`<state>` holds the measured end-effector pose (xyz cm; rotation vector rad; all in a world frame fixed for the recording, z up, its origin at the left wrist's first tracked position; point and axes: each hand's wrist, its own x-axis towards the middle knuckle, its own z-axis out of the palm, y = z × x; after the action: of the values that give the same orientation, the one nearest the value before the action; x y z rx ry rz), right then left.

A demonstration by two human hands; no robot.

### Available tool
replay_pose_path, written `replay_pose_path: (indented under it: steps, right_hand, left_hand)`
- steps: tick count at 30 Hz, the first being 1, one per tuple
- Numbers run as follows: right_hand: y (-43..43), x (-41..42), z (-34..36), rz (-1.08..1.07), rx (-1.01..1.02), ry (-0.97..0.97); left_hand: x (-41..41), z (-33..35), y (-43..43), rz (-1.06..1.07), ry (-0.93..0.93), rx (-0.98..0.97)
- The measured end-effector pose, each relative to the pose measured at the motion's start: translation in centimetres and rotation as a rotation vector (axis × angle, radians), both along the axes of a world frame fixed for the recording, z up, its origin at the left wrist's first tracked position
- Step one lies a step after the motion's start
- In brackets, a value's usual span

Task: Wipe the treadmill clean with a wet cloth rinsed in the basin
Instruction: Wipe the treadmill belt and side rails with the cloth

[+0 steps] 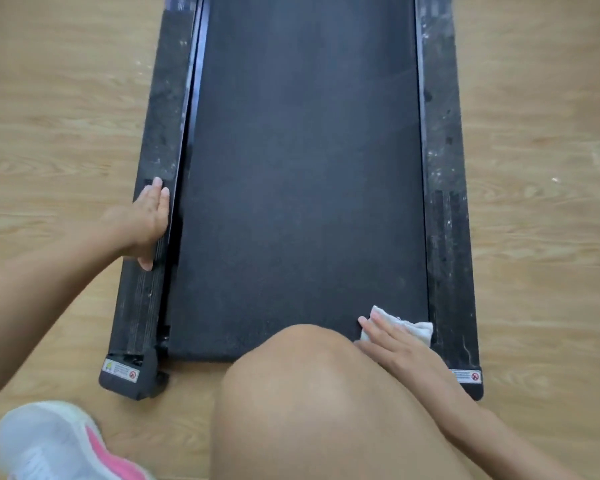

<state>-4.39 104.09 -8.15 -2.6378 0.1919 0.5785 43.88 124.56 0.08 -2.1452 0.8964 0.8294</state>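
Head view | we see the white cloth (417, 328) at the treadmill (302, 168) belt's near right corner | right hand (390, 336) presses it flat, fingers straight | left hand (149, 221) rests on the side rail (160, 116), fingers together | we judge the cloth soft, limp, light: best palmed over its middle.

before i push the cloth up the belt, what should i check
1. White cloth under the right hand, flat on the belt: ok.
2. Left hand braced on the left side rail: ok.
3. Belt ahead free of objects: ok.
4. Right side rail clean: not ok, pale specks and smears show.
5. White cloth wet enough: cannot tell.
6. Basin within reach: cannot tell, out of view.
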Motion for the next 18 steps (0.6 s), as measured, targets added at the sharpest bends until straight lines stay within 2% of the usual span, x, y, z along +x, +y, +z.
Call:
replay_pose_path:
  steps: [1, 3, 4, 5, 6, 8, 10, 13, 15, 18]
  right_hand:
    - [-1.0, 1.5, 1.0, -0.135, 0.138, 0.032]
    - [-2.9, 6.7, 4.6, -0.479, 0.287, 0.272]
    - [-3.9, 8.9, 6.8, -0.586, 0.338, 0.151]
    - [-5.1, 11.1, 9.5, -0.680, 0.383, -0.052]
    - [-6.4, 13.3, 12.6, -0.798, 0.504, -0.219]
    - [-9.5, 18.0, 19.6, -0.996, 0.883, -0.436]
    - [-13.0, 22.8, 25.6, -1.053, 1.268, -0.559]
    - [-15.8, 28.8, 32.1, -1.072, 1.689, -0.635]
    - [-16.3, 33.4, 33.3, -1.127, 1.826, -0.601]
    - [-15.3, 43.0, 29.9, -1.188, 1.706, -0.461]
  left_hand:
    - [-0.5, 1.0, -1.8, 0.010, 0.046, 0.058]
    - [-1.0, 4.8, -7.0, -0.064, 0.091, 0.171]
    - [-1.3, 7.3, -10.0, -0.127, 0.085, 0.182]
    - [-1.3, 10.4, -13.1, -0.150, 0.054, 0.126]
    - [-1.0, 13.3, -16.2, -0.195, 0.018, 0.046]
    - [-0.4, 19.6, -20.5, -0.223, -0.002, -0.151]
    - [0.3, 26.0, -22.9, -0.273, -0.068, -0.249]
    - [2.9, 31.0, -23.2, -0.307, -0.110, -0.328]
    - [6.0, 31.1, -22.2, -0.308, -0.169, -0.341]
    - [12.5, 26.6, -20.4, -0.284, -0.202, -0.317]
